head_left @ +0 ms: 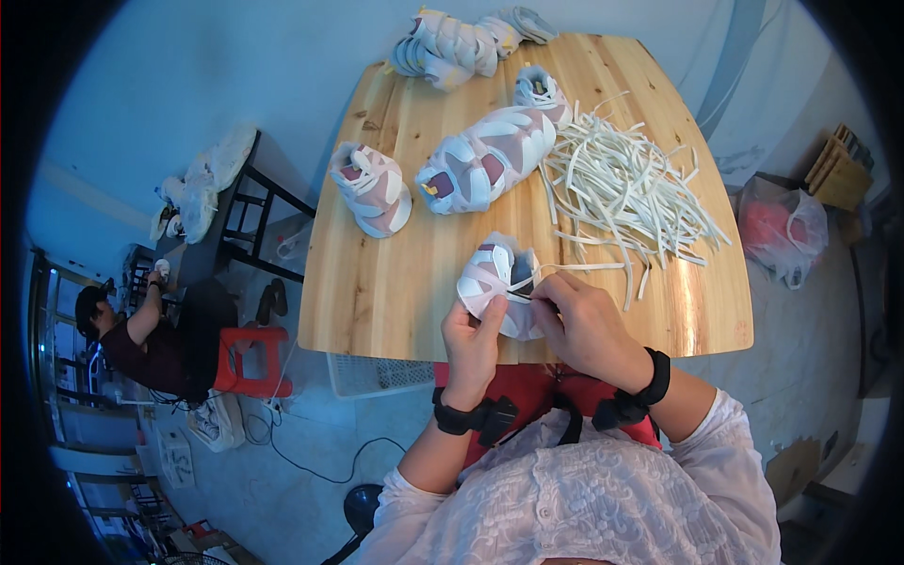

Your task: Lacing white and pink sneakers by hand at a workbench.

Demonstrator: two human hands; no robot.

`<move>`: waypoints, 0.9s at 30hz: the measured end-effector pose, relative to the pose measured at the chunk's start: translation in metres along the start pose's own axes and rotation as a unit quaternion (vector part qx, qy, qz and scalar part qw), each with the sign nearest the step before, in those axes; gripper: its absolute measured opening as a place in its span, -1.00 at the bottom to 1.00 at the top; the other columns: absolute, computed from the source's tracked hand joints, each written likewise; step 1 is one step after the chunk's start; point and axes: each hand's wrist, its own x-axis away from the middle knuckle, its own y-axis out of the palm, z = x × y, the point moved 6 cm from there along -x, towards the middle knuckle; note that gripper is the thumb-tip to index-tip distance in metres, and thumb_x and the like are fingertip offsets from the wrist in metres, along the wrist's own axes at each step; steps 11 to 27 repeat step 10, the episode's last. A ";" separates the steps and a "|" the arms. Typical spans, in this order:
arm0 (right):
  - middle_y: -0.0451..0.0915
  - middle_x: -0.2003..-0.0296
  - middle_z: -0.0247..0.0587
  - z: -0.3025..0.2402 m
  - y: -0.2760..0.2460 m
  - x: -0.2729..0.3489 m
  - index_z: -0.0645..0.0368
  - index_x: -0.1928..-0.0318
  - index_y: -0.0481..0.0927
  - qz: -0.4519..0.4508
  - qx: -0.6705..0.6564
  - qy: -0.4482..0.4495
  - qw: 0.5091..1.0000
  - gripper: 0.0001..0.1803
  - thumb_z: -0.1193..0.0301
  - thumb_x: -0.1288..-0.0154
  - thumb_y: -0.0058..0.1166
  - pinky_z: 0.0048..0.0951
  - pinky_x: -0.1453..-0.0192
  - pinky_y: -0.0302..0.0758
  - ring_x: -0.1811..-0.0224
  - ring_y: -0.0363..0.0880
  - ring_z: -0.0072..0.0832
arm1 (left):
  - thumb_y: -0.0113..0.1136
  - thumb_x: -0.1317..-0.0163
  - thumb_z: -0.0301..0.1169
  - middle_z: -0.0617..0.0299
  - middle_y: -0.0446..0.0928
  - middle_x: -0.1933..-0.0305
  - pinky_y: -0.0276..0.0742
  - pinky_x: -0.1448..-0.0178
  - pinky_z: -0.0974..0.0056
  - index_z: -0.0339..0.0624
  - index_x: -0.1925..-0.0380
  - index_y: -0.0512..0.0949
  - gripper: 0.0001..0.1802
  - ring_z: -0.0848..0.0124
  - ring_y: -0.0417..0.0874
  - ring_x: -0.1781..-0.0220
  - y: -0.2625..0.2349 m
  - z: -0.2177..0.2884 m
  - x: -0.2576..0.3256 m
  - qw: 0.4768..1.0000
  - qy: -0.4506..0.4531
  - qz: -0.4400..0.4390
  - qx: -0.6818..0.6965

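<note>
A small white and dusty-pink shoe upper point(483, 279) is held over the table's near edge, its opening turned toward my right side. My left hand point(471, 347) grips its near-left side, thumb pressed on the edge of the opening. At that opening, my right hand point(591, 325) pinches a thin white shoelace point(520, 286), with thumb and fingers closed together. The fingertips partly hide where the lace meets the upper. Just beyond my right hand, a loose heap of white laces point(626, 188) spreads over the tabletop, some ends trailing close to my fingers.
On the wooden table point(414, 301) lie a single shoe upper point(371, 188), a nested row of uppers point(490, 160) and another stack point(452, 47) at the far edge. Below are a white basket point(381, 375) and a red stool point(252, 361). Another person point(151, 344) sits at left.
</note>
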 end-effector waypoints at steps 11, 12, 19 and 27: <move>0.48 0.49 -0.06 -0.002 -0.001 -0.005 0.27 0.41 0.44 -0.003 -0.002 -0.020 1.000 -0.90 0.52 -0.14 0.07 -0.21 0.42 0.46 0.51 0.52 -0.10 | 0.15 -0.27 -0.47 0.30 0.55 0.14 0.43 0.07 0.44 -0.31 0.06 0.50 -0.75 0.61 0.49 0.14 0.000 -0.001 -0.001 1.000 -0.002 0.001 0.004; 0.48 0.49 -0.06 -0.002 -0.001 -0.005 0.27 0.41 0.44 -0.003 -0.002 -0.020 1.000 -0.90 0.52 -0.14 0.07 -0.21 0.42 0.46 0.51 0.52 -0.10 | 0.15 -0.27 -0.47 0.30 0.55 0.14 0.43 0.07 0.44 -0.31 0.06 0.50 -0.75 0.61 0.49 0.14 0.000 -0.001 -0.001 1.000 -0.002 0.001 0.004; 0.48 0.49 -0.06 -0.002 -0.001 -0.005 0.27 0.41 0.44 -0.003 -0.002 -0.020 1.000 -0.90 0.52 -0.14 0.07 -0.21 0.42 0.46 0.51 0.52 -0.10 | 0.15 -0.27 -0.47 0.30 0.55 0.14 0.43 0.07 0.44 -0.31 0.06 0.50 -0.75 0.61 0.49 0.14 0.000 -0.001 -0.001 1.000 -0.002 0.001 0.004; 0.48 0.49 -0.06 -0.002 -0.001 -0.005 0.27 0.41 0.44 -0.003 -0.002 -0.020 1.000 -0.90 0.52 -0.14 0.07 -0.21 0.42 0.46 0.51 0.52 -0.10 | 0.15 -0.27 -0.47 0.30 0.55 0.14 0.43 0.07 0.44 -0.31 0.06 0.50 -0.75 0.61 0.49 0.14 0.000 -0.001 -0.001 1.000 -0.002 0.001 0.004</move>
